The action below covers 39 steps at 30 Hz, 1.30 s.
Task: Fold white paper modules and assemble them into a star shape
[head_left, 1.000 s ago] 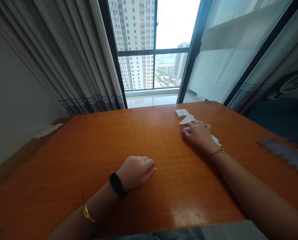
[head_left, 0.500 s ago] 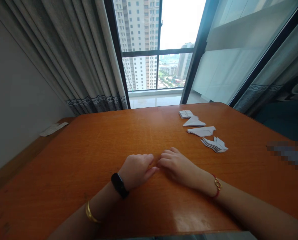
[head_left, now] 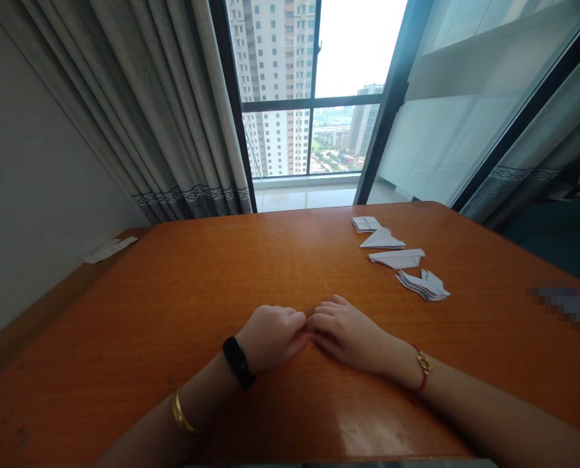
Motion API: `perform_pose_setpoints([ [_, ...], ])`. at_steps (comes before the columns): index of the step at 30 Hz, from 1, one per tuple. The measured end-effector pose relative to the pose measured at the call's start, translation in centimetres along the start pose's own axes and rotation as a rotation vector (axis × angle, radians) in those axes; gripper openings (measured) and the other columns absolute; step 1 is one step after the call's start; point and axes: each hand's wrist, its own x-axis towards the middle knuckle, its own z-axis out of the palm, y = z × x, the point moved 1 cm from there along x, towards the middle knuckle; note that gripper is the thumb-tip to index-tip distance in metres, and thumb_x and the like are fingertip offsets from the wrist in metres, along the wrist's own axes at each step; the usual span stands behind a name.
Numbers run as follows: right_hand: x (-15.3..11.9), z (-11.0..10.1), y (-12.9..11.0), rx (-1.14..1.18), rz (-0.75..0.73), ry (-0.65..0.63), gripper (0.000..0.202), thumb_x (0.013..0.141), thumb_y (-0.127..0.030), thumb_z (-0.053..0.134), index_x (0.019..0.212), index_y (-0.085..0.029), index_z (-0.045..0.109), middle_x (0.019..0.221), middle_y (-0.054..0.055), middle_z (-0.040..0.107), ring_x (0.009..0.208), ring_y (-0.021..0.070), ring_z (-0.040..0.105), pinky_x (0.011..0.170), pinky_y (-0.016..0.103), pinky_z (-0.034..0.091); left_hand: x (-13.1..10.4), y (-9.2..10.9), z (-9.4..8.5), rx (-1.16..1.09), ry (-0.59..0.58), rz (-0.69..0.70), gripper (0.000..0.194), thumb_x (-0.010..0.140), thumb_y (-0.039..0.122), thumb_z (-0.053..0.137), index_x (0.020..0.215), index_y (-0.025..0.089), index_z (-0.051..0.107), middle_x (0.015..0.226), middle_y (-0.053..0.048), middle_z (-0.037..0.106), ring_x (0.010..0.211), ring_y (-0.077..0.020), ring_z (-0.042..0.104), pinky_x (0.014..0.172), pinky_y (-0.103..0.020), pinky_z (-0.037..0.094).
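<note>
Left hand [head_left: 274, 338] and right hand [head_left: 352, 333] meet at the tips over the table [head_left: 197, 279], both curled; can't tell if anything's pinched between them. Four folded papers [head_left: 397, 259] lie beyond the right hand, untouched, slanted row toward far edge, nearest one layered.

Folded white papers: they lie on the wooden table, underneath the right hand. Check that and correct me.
One thing is wrong: the folded white papers are not underneath the right hand; the head view shows them beyond it, apart from it. They do lie on the wooden table.
</note>
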Motion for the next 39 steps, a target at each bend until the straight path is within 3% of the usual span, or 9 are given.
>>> perform_pose_setpoints([
  [6,-0.10,0.11,0.05,0.002,0.015,0.005,0.016,0.092,-0.024,0.049,0.087,-0.018,0.062,0.085,0.004,0.067,0.081,0.0169,0.057,0.079,0.031,0.035,0.03,0.09,-0.17,0.010,-0.019,-0.007,0.012,0.085,0.027,0.051,0.076,0.019,0.053,0.074,-0.001,0.065,0.066,-0.0167,0.061,0.057,-0.026,0.041],
  [15,-0.05,-0.02,-0.04,0.033,0.021,0.028,0.013,0.091,-0.023,0.050,0.089,-0.019,0.063,0.084,0.003,0.068,0.081,0.0165,0.057,0.079,0.031,0.035,0.12,0.24,-0.44,0.003,-0.011,-0.023,0.008,0.084,0.023,0.048,0.078,0.020,0.052,0.075,-0.001,0.065,0.066,-0.0173,0.061,0.057,-0.027,0.041],
  [39,-0.19,-0.22,0.11,0.064,0.034,0.061,0.014,0.091,-0.020,0.050,0.090,-0.019,0.064,0.086,0.002,0.069,0.081,0.0157,0.059,0.079,0.031,0.036,0.11,-0.01,-0.38,-0.011,0.013,-0.030,0.012,0.088,0.020,0.042,0.082,0.020,0.053,0.076,0.000,0.066,0.068,-0.0170,0.062,0.059,-0.026,0.041],
])
